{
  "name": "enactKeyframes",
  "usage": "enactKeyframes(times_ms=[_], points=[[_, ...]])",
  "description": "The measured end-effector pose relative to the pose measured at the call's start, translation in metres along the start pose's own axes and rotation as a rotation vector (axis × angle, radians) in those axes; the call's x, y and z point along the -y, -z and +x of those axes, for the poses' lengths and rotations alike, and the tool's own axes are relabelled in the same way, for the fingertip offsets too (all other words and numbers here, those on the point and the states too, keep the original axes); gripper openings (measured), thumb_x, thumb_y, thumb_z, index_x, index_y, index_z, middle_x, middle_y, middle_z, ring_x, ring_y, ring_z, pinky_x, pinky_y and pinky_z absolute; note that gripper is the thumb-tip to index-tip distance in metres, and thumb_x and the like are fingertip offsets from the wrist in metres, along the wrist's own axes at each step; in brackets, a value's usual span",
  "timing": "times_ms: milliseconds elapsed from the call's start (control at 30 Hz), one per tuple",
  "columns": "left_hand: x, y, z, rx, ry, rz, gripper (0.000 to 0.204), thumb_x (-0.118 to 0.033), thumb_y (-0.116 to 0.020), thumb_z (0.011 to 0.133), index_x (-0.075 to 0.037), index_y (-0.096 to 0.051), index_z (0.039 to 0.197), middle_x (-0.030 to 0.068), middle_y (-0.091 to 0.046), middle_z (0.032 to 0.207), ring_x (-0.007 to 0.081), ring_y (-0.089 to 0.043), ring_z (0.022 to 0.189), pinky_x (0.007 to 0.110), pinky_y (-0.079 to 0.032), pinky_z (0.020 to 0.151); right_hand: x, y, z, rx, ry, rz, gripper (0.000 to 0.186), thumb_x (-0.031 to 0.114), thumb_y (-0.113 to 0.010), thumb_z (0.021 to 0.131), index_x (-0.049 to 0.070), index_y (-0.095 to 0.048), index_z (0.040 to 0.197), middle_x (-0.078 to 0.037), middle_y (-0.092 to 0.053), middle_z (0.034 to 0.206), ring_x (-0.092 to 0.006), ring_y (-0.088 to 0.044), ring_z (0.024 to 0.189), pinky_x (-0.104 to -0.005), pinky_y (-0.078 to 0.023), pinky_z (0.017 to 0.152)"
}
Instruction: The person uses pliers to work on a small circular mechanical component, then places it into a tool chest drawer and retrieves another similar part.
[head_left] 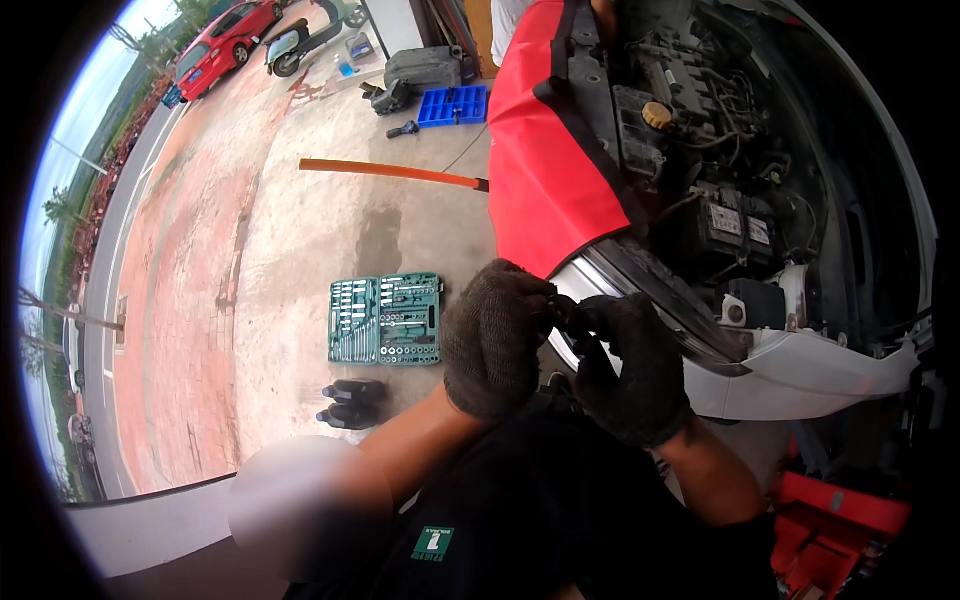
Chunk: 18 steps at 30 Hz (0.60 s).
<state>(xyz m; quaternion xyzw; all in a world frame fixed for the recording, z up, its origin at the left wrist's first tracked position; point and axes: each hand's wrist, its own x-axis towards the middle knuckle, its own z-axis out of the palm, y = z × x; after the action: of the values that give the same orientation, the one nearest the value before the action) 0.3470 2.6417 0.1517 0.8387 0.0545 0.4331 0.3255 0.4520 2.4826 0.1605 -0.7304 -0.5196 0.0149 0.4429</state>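
My left hand [494, 340] and my right hand [637, 372], both in dark knitted work gloves, meet in front of my body by the corner of a white car. Between their fingertips is a small dark part [563, 312]; its kind cannot be made out against the gloves. The left fingers are curled around one side of it. On the other side, the right thumb and fingers pinch it. Just beyond the hands are the car's headlight [655, 300] and a red fender cover [550, 170] draped over the front.
An open green socket set [378, 320] and black bottles [352, 403] lie on the floor to the left. Farther off are an orange pole [390, 171] and a blue tray [453, 106]. The open engine bay holds a battery [738, 228]. A red tool cart [830, 530] stands lower right.
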Motion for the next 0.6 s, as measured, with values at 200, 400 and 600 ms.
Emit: enactKeyframes(times_ms=[200,400,600], points=[[-0.010,0.015,0.002,0.146,0.283,-0.081,0.024,0.005,-0.074,0.075,0.000,-0.062,0.096,0.0125,-0.067,0.087,0.0262,-0.068,0.068,0.035,-0.052,0.056,-0.008,0.016,0.017,-0.174,0.265,-0.404,0.064,0.008,-0.078,0.067,0.009,-0.061,0.128,-0.013,-0.058,0.108,-0.0330,-0.059,0.097,-0.0465,-0.049,0.085],[-0.017,0.027,0.014,0.131,0.238,-0.147,0.014,0.005,-0.068,0.089,-0.001,-0.060,0.099,0.0081,-0.067,0.088,0.0114,-0.066,0.063,0.024,-0.049,0.050,0.000,0.038,0.020,-0.063,0.242,-0.476,0.074,0.009,-0.077,0.063,0.010,-0.058,0.135,-0.014,-0.055,0.114,-0.0344,-0.057,0.102,-0.0478,-0.047,0.088],[-0.009,0.025,0.007,0.150,0.213,-0.183,0.017,0.007,-0.070,0.086,-0.003,-0.058,0.092,0.0098,-0.067,0.092,0.0128,-0.066,0.060,0.023,-0.048,0.046,0.004,0.044,0.026,-0.006,0.246,-0.484,0.074,0.011,-0.077,0.064,0.008,-0.058,0.136,-0.015,-0.055,0.115,-0.0348,-0.057,0.104,-0.0490,-0.047,0.090]])
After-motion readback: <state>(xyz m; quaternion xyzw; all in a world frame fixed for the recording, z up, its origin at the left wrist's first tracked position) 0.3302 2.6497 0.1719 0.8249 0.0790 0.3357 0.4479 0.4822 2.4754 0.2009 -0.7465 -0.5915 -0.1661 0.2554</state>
